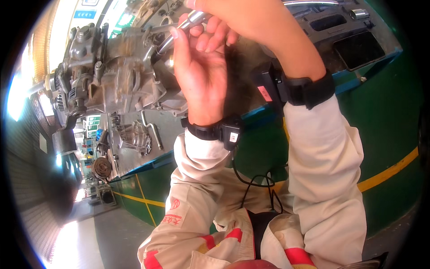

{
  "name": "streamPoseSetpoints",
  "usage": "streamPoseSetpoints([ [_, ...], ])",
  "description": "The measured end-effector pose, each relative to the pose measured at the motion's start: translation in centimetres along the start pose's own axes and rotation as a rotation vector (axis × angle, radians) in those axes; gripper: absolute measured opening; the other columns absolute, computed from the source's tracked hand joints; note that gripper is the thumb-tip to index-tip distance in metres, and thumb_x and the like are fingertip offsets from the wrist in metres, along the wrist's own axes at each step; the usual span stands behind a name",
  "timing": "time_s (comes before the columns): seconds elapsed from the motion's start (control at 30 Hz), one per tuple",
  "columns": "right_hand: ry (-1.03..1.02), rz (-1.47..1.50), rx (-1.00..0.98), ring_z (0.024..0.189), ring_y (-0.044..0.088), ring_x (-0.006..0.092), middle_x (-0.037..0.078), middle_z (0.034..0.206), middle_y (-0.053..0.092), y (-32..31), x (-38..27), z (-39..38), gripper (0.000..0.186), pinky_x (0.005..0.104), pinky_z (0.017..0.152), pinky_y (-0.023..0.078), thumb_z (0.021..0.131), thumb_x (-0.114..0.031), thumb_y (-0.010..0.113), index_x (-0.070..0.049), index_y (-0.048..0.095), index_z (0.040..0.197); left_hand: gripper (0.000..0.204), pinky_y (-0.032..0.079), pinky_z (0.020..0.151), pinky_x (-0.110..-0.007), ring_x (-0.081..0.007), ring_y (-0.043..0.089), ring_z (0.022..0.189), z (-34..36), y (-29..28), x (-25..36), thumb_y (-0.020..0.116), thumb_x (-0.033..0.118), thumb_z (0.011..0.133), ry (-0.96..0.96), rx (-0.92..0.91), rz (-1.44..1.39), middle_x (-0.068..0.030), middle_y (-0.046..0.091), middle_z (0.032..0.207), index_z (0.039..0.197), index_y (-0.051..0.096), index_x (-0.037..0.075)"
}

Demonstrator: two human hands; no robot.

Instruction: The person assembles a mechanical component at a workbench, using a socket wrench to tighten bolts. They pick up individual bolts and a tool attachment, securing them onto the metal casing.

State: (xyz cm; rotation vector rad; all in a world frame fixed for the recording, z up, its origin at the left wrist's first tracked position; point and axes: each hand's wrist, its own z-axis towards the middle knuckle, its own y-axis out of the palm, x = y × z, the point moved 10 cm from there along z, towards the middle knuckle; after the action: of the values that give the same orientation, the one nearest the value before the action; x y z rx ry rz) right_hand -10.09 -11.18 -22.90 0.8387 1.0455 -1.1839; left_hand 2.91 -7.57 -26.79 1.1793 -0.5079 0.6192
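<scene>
Item, sleeves: two, cream (324, 148), mine; loose folds that could catch if I lean across metal.
Item, cable (251, 183): black, hanging in loops below my wrists; a wide swing of either arm could snag it.
Item, wrist straps: black, one on my left wrist (204, 130), one on my right wrist (309, 91), each with a box that could knock against castings.
Item, my right hand (230, 11): at the upper edge, partly cut off, near the top of the bar; I cannot tell how far closed it is or what it holds.
Item, my left hand (201, 67): palm up, fingers half curled, thumb and fingertips about the bar; a grip this light could let the shaft tilt under side load.
Item, chrome extension bar (166, 45): slanting, its lower end at the gearbox casing; if pushed off-line it could slip, and my knuckles would meet metal.
Item, gearbox (121, 74): large, grey, on the bench left of my hands; uneven shape, so hard force could rock it if unsupported.
Item, workbench (168, 120): metal top, blue edge; holds an L-shaped bar (152, 131), near the edge and easily nudged off, and a smaller housing (133, 137).
Item, dark flat device (359, 50): near the right-hand edge; a stray elbow could shift it.
</scene>
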Motion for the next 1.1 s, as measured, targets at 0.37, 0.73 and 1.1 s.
streamPoseSetpoints([
  [0.37,-0.195,-0.01,-0.171,0.071,0.071,0.0169,0.018,0.08,0.073,-0.2,-2.8,-1.2,0.029,0.0308,0.064,0.056,0.088,-0.016,0.075,0.011,0.07,0.097,0.037,0.047,0.093,-0.039,-0.0148,0.049,0.082,0.7,-1.4,0.7,0.052,0.034,0.109,-0.006,-0.005,-0.111,-0.0052,0.052,0.099,0.113,0.055,-0.003],
  [0.73,-0.149,0.025,-0.122,0.075,0.067,0.0135,0.01,0.082,0.072,0.8,-2.9,-0.2,0.023,0.0283,0.071,0.054,0.086,-0.01,0.073,0.007,0.072,0.101,0.058,0.043,0.104,-0.045,-0.0295,0.054,0.118,-1.0,0.0,0.1,0.047,0.04,0.105,-0.032,0.09,-0.23,-0.0168,0.057,0.13,0.147,0.044,0.001],
  [1.1,-0.144,-0.024,-0.054,0.074,0.067,0.0139,0.01,0.081,0.072,0.6,-2.8,-0.3,0.024,0.0281,0.069,0.055,0.085,-0.01,0.075,0.006,0.073,0.102,0.045,0.041,0.111,-0.046,-0.0292,0.057,0.127,-1.8,-0.7,-2.0,0.052,0.034,0.106,-0.075,0.17,-0.125,-0.0143,0.061,0.136,0.137,0.054,0.002],
])
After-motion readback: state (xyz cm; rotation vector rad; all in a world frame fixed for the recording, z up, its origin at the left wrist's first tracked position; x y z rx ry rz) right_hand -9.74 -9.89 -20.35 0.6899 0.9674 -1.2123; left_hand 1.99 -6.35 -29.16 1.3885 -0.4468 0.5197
